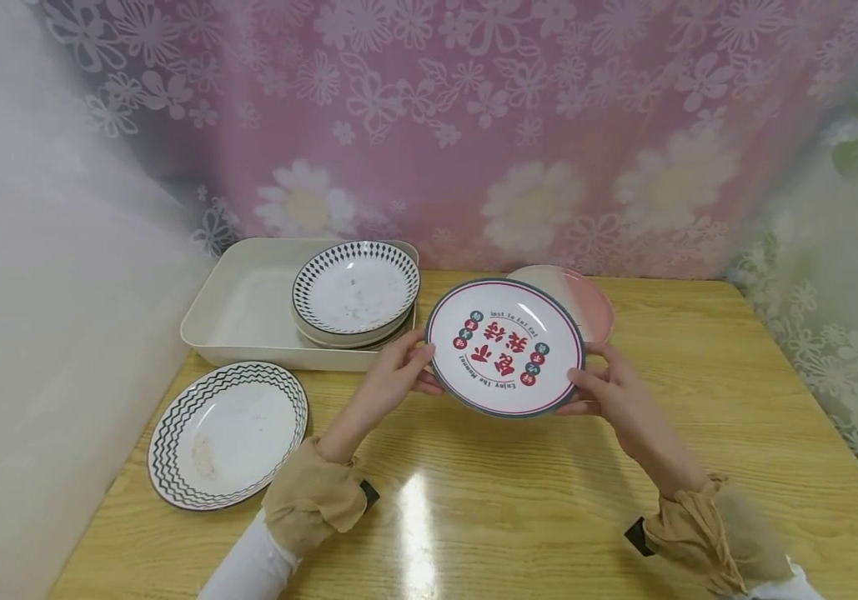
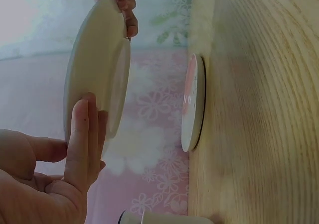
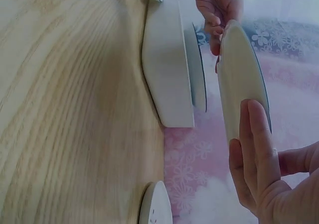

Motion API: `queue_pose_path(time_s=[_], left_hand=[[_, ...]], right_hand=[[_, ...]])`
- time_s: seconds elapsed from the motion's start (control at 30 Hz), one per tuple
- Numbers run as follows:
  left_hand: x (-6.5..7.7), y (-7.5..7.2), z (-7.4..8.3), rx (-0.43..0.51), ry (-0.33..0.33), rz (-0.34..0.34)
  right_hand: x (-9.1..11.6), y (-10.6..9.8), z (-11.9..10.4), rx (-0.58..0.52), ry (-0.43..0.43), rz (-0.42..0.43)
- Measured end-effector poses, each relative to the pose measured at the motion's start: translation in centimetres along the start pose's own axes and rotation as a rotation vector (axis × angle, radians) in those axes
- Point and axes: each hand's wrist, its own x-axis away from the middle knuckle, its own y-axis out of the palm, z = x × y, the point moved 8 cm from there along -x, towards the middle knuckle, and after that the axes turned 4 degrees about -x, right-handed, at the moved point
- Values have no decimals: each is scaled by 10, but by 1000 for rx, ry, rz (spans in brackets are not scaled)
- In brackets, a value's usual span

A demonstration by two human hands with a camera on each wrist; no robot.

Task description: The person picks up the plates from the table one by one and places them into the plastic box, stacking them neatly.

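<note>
A white plate [image 1: 505, 347] with red and teal lettering and a dark rim is held up above the table, face toward the head camera. At its left edge my left hand [image 1: 391, 375] pinches the rim, thumb at the edge and fingers underneath. My right hand [image 1: 612, 387] grips the opposite edge the same way. Both wrist views show the plate's plain pale underside, with the left hand's fingers [image 2: 82, 134] and the right hand's fingers [image 3: 254, 139] spread against it. Behind the held plate lies a pink and white plate [image 1: 594, 304], partly hidden, on the table.
A cream rectangular bin [image 1: 248, 292] stands at the back left, with a diamond-rimmed plate [image 1: 357, 287] on top of other dishes at its right end. In front of it an oval zigzag-rimmed plate [image 1: 241, 433] lies on the wooden table [image 1: 519, 508]. A floral curtain [image 1: 429, 150] hangs behind.
</note>
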Motion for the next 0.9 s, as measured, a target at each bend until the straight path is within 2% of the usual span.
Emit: queue_pose_path(time_s=[0.3,0.43,0.7,0.9], left_hand=[[2,-5,-5,5,-27,18],[2,-13,-6,29,-29,51],[4,-35,7,36,-3,117],[5,-63,16,26,-38,196]], right_hand=[[-1,6,5,-4,-13,4],[-1,11,4,-7,-26,-20],[-7,20,-2,65,-53,-38],[-11,21,-7,79,-100,-74]])
